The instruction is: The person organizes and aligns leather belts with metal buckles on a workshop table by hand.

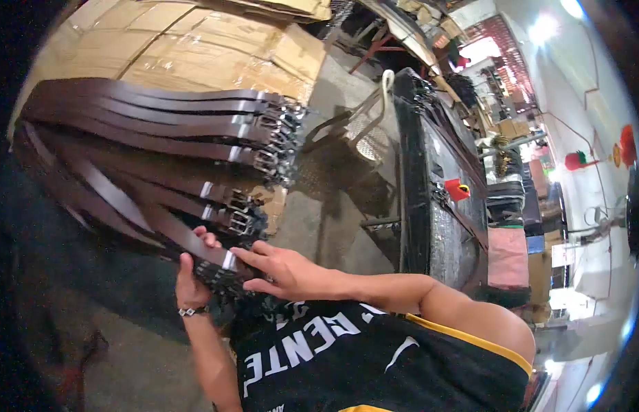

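Note:
Dark brown leather belts (127,130) with metal buckles (275,137) lie in a fanned stack on the left. My left hand (191,281), with a beaded bracelet on its wrist, is wrapped around a bundle of these belts close to the buckle end. Its thumb is on the near side and its fingertips show beyond the strap. My right hand (275,269) lies over the same bundle with fingers stretched and apart. Its index finger touches the top belt beside a pale band (229,259). More buckles of the bundle hang below, partly hidden by the hands.
Brown cardboard (196,48) wrapped in clear film lies under and behind the belts. A chair (367,137) stands beyond it. Farther right is a long plastic-covered table (436,206) with belts and a red item (457,190) on it. Pink material (508,257) is stacked behind.

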